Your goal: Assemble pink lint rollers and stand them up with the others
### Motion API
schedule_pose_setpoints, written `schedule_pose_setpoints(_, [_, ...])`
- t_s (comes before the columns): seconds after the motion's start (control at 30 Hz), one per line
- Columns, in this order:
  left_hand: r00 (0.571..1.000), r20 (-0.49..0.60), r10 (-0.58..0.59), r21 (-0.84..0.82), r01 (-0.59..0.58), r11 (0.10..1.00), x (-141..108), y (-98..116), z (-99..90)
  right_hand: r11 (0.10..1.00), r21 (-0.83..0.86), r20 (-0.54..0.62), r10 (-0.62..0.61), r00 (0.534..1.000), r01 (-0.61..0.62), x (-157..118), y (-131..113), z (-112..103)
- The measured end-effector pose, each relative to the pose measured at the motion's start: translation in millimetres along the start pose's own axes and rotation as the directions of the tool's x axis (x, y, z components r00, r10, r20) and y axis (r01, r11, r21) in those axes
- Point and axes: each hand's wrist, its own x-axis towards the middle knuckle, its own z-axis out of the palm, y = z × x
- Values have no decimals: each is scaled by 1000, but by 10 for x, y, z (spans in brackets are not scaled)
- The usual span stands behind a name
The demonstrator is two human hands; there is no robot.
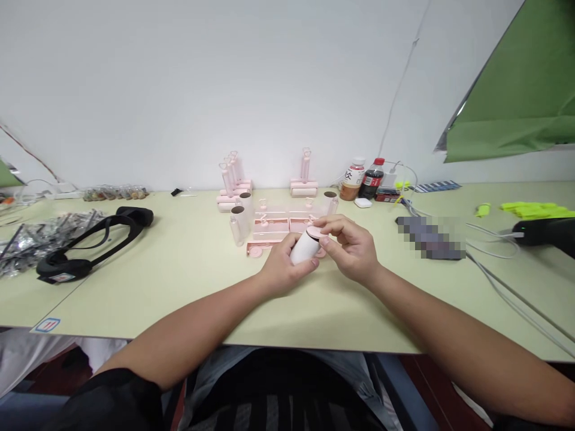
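Note:
My left hand [282, 268] is wrapped around a white lint roller refill roll [304, 249], tilted with its dark-edged end up and to the right. At that end, my right hand [354, 246] pinches a pink round end cap [314, 231] between thumb and fingers. The cap sits against the roll's opening; how deep it goes in I cannot tell. Just beyond my hands lie pink lint roller covers [271, 226] with small hooks. A pink round part [256, 252] rests on the table left of my left hand, and other pink pieces are partly hidden behind the hands.
More refill rolls [238, 222] stand upright near the covers. Pink lint rollers stand at the back left [230, 182] and back centre [304, 179]. Bottles [372, 179], a blurred phone [431, 238] and cables [498, 281] are on the right. A black headset [96, 242] and plastic bags [49, 236] lie left.

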Motion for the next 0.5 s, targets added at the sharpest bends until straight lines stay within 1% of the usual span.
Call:
schedule_pose_setpoints(0.17, [1000, 5, -5, -15, 5, 1000, -6, -5, 2, 999, -25, 25, -42, 999, 43, 27, -44, -15])
schedule_pose_setpoints(0.27, [1000, 1, -19, -11, 19, 1000, -2, -1, 0, 999, -46, 48, -26, 999, 28, 36, -49, -15])
schedule_pose_setpoints(0.37, [1000, 7, -22, -20, 22, 1000, 2, -3, 0, 999, -34, 69, -25, 997, 28, 35, -42, -10])
schedule_pose_setpoints(0.5, [1000, 3, -9, -38, 9, 999, -3, -11, 0, 998, -21, 79, -56, 995, 58, 37, -47, -18])
